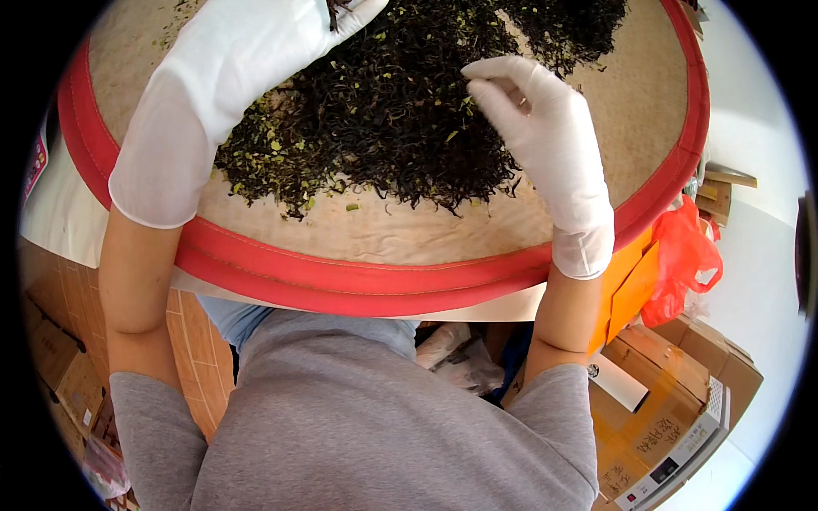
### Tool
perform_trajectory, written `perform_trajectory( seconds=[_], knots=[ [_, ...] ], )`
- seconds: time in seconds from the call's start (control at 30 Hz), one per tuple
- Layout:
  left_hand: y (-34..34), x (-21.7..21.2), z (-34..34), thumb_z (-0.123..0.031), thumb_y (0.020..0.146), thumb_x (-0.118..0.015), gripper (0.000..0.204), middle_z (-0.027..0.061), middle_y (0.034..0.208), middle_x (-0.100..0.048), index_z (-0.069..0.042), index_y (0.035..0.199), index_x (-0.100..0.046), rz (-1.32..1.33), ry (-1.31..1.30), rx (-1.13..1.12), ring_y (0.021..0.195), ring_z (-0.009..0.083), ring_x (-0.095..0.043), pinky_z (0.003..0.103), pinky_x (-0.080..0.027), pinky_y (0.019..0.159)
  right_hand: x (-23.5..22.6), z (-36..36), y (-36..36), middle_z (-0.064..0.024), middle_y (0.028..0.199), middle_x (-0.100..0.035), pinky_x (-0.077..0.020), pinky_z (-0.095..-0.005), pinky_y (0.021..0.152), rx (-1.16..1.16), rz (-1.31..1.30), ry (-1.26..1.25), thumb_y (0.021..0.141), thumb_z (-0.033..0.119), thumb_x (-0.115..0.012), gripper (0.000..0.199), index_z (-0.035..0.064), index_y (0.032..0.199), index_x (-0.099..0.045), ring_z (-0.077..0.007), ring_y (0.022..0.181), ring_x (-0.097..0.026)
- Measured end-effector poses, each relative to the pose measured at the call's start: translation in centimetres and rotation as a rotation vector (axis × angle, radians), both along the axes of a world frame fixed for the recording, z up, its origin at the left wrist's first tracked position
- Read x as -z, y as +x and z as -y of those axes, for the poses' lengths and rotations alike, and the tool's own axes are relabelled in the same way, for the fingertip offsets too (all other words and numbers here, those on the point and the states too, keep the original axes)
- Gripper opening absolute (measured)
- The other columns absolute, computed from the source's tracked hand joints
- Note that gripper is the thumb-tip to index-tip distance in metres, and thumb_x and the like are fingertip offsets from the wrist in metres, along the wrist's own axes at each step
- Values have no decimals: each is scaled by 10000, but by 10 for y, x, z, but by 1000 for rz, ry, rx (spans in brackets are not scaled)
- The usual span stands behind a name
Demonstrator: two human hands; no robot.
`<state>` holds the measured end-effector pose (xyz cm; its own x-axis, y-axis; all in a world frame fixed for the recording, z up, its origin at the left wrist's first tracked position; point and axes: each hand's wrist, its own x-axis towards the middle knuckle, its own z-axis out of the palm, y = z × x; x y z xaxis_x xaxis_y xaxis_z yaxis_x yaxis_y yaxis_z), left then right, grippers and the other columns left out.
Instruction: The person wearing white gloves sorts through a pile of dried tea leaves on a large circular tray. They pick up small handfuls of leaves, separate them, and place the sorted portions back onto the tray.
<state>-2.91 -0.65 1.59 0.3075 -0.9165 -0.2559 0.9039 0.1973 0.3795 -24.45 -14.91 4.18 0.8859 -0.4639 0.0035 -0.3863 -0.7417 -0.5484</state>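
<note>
- Dark leaves (383, 136), with yellow-green bits mixed in: 12 o'clock from centre, heaped on a round cloth-faced tray (366, 277) with red rim; heap cut off by top edge.
- Left hand (277, 34), white glove: 11 o'clock, over the tray. Dark leaf bits at the palm. Thumb sticks out; other fingers cut off or hidden, can't tell if spread or closed.
- Right hand (554, 128), white glove: between 1 and 2 o'clock, at the heap's edge. Fingers curled, forefinger and thumb tips close together; can't tell if they touch or pinch anything.
- Cardboard box (652, 426): 4 o'clock, dark handwriting on the side, warped by lens.
- White printed panel (682, 456): beside that box, small print, black and red marks.
- White roll (626, 387): 4 o'clock, round dark emblem at one end.
- Pink printed package (36, 166): between 9 and 10 o'clock, mostly cut off, print unclear.
- Brown box (81, 396): 8 o'clock, small pale label, too small to read.
- Clear plastic bag (473, 370): 5 o'clock, partly hidden under tray and body, contents unclear.
- Dark object (805, 255): 3 o'clock, cut off, kind unclear.
</note>
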Motion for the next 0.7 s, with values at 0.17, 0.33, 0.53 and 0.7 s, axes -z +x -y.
perform_trajectory(
  seconds=[0.17,0.33,0.53,0.7],
  knots=[
    [3,3,1,-173,1057,-310,410,124,1106,-655,83,1296,-524,-44,-48,38,1051,273,-632,389,-518,975,12,-2,-4,-119,995,-661,-515,-397,860,-266,112,-195,785,192,-787,335,71,1084,-696,-319,956,-635],
    [2,7,0,-174,1058,-308,410,128,1106,-655,85,1290,-525,-67,-77,38,1054,277,-630,392,-515,977,14,-9,15,-88,935,-647,-509,-394,796,-379,245,-329,779,146,-756,177,90,940,-710,-297,897,-623],
    [-4,3,1,-170,1056,-305,410,138,1123,-653,93,1283,-524,-31,-33,33,1076,283,-618,394,-495,1005,43,-19,28,-36,803,-546,-457,-355,648,-523,206,-631,771,196,-722,78,151,795,-664,-225,779,-580],
    [1,7,0,-158,1052,-316,403,141,1126,-653,96,1289,-520,-113,-143,86,1088,284,-616,396,-496,1010,45,-21,31,-39,810,-555,-462,-358,655,-514,155,-611,776,198,-733,88,148,799,-665,-227,785,-585]
  ],
)
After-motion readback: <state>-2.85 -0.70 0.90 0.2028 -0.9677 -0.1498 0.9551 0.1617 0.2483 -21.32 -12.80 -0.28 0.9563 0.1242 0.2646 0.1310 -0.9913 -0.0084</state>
